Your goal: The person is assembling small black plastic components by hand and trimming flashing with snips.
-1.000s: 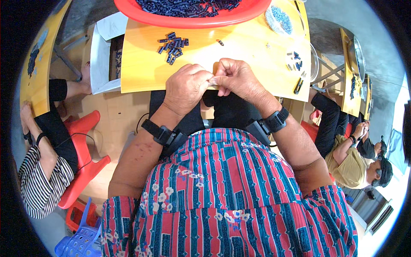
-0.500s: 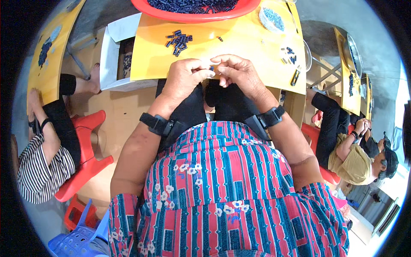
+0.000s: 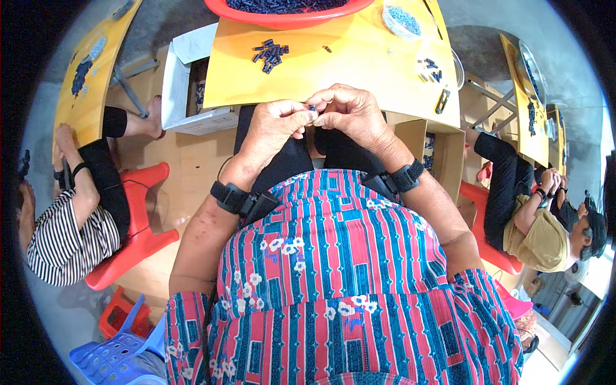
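Note:
My left hand (image 3: 274, 127) and my right hand (image 3: 351, 114) meet just off the near edge of the yellow table (image 3: 366, 70), above my lap. Between the fingertips of both is a small dark blue part (image 3: 312, 108), mostly covered by the fingers; its exact kind cannot be made out. On the table beyond my hands lies a loose pile of short dark blue parts (image 3: 271, 56). One similar small piece (image 3: 327, 49) rests apart, to the right of the pile.
A red basin (image 3: 289, 19) full of dark parts stands at the far edge. Right of it are a clear bowl of small light-blue pieces (image 3: 403, 22), scattered parts (image 3: 431, 64) and a black tool (image 3: 443, 101). Open boxes (image 3: 186, 83) flank my legs. People sit at tables either side.
My fingertips have closed in together around the small part, the right hand moving left to meet the left. The view has shifted slightly, so the table appears higher.

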### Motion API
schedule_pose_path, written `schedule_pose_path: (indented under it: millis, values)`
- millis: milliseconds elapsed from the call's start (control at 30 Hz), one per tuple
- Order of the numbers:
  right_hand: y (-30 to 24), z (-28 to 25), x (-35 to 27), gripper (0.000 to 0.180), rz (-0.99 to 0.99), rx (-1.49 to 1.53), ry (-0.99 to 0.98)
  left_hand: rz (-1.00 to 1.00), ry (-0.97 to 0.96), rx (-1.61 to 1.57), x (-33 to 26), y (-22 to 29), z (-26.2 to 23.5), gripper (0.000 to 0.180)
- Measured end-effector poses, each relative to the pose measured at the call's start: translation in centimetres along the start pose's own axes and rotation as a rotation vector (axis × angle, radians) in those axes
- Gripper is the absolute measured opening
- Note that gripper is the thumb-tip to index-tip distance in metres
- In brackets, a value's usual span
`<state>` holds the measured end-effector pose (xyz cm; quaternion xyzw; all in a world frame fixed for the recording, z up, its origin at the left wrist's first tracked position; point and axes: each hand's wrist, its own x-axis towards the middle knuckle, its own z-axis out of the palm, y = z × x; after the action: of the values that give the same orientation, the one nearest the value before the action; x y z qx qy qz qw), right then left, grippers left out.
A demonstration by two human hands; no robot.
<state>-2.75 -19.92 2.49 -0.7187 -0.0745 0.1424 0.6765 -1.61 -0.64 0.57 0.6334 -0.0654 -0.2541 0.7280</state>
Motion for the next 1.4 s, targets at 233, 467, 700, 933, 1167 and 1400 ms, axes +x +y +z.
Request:
schedule_pose_path:
  millis: [233,467,700,933,1167,1400]
  values:
    - [0.1,0.1,-0.1,0.026,-0.110,-0.080,0.018,-0.040,-0.019,-0.028,0.0,0.2,0.4,0.017]
    - [-0.1,-1.3,-0.3,0.030,-0.068,0.073,0.058,-0.085,0.038,-0.086,0.4,-0.6,0.2,0.019]
    - [-0.6,-5.5,-1.2,0.031,-0.080,-0.127,0.386,0.145,0.036,0.528,-0.7,-2.5,-1.7,0.015]
    - [-1.9,-15.8,-2.1,0.028,-0.007,-0.666,0.911,0.089,0.066,0.492,-0.4,-2.5,-1.5,0.012]
    - [-2.2,-14.9,-1.6,0.022,-0.107,-0.514,0.970,0.080,0.090,0.461,-0.6,-2.7,-2.1,0.012]
    - [0.4,-7.3,-1.6,0.008,-0.082,-0.513,0.573,0.143,0.074,0.373,-0.6,-2.9,-1.8,0.011]
